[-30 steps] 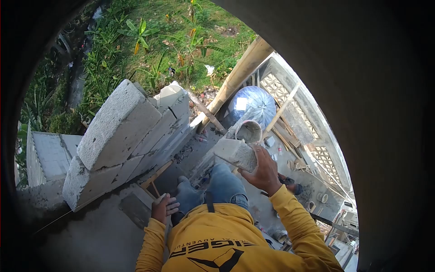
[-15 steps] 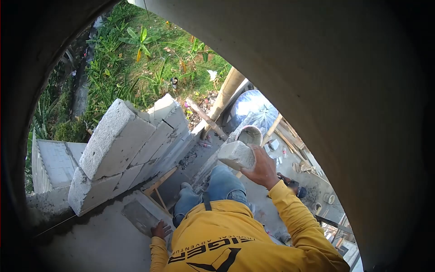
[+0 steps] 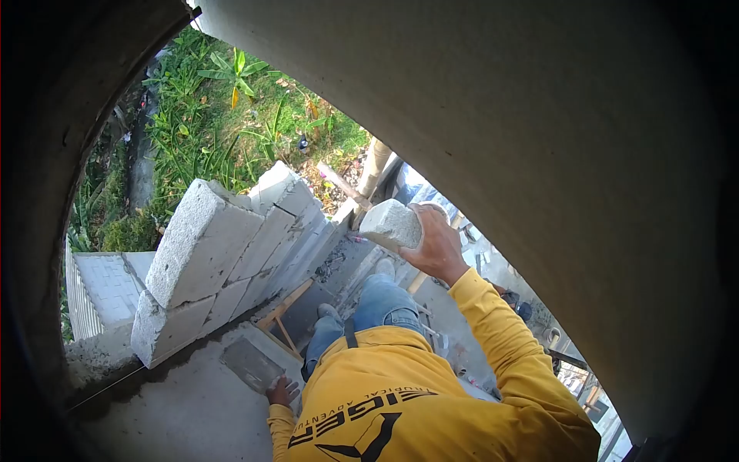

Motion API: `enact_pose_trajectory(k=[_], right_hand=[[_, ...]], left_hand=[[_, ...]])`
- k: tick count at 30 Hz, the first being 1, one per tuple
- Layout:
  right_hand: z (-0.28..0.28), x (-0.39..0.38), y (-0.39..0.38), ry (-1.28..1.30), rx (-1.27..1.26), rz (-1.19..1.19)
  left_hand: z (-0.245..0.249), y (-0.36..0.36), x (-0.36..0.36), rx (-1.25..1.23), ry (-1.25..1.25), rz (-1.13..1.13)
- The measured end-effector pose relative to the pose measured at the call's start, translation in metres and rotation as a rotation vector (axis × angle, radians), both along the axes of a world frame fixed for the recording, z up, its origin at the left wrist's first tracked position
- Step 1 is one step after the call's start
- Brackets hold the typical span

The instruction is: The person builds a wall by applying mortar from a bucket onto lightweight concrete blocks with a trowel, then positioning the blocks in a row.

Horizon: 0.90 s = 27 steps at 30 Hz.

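Observation:
My right hand is wrapped round one end of a pale, rough concrete block, held up in front of me. The block's free end points left, towards the wall. Low on the left, my left hand rests at the concrete surface with its fingers apart. Just beside its fingertips lies a darker grey rectangular patch. To the left of the held block stands a stepped wall of white blocks, with thin joints between them.
A taut string runs along the wall's foot. Beyond the wall lie a green plot and a low roof. Bamboo poles stand ahead. Far below, a cluttered floor opens past my legs. A large dark curved surface fills the right.
My right hand has brought the block slightly up and left, now covering most of the bucket behind it. The view has shifted a little; my left hand stays by the grey patch.

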State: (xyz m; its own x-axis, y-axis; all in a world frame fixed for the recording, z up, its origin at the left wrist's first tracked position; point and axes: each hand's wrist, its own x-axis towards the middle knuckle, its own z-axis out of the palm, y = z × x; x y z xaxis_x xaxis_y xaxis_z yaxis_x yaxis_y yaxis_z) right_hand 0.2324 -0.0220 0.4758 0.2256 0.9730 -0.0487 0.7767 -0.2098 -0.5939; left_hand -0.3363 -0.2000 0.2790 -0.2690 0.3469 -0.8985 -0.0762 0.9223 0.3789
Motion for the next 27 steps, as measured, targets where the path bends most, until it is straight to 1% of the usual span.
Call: enact_pose_trajectory(k=[2, 5, 9, 13, 17, 19, 21, 24, 25, 27], right_hand=[[-0.004, -0.002, -0.005, 0.021, 0.015, 0.008], [-0.016, -0.006, -0.02, 0.022, -0.077, -0.046], [-0.033, -0.009, -0.045, -0.04, -0.113, -0.075], [-0.041, -0.011, -0.065, -0.08, -0.17, -0.13], [-0.042, -0.015, -0.086, -0.086, -0.174, -0.191], [-0.043, -0.017, -0.096, -0.072, -0.197, -0.219], [-0.043, -0.018, -0.104, -0.053, -0.227, -0.243], [-0.041, -0.021, -0.115, -0.025, -0.277, -0.272], [-0.042, -0.021, -0.119, -0.026, -0.281, -0.281], [-0.049, -0.018, -0.126, -0.049, -0.264, -0.299]], left_hand=[[0.003, -0.004, -0.001, -0.003, 0.006, 0.029], [0.014, -0.01, 0.003, 0.002, 0.064, -0.013], [0.021, -0.013, -0.004, -0.021, 0.071, -0.069], [0.013, -0.005, -0.019, -0.051, 0.039, -0.101], [0.023, 0.023, -0.023, -0.006, -0.022, -0.12], [0.059, 0.054, -0.001, 0.15, -0.117, -0.185], [0.111, 0.09, 0.034, 0.362, -0.254, -0.243], [0.214, 0.141, 0.104, 0.682, -0.595, -0.2], [0.247, 0.151, 0.128, 0.805, -0.709, -0.175], [0.309, 0.164, 0.164, 0.959, -0.947, -0.144]])
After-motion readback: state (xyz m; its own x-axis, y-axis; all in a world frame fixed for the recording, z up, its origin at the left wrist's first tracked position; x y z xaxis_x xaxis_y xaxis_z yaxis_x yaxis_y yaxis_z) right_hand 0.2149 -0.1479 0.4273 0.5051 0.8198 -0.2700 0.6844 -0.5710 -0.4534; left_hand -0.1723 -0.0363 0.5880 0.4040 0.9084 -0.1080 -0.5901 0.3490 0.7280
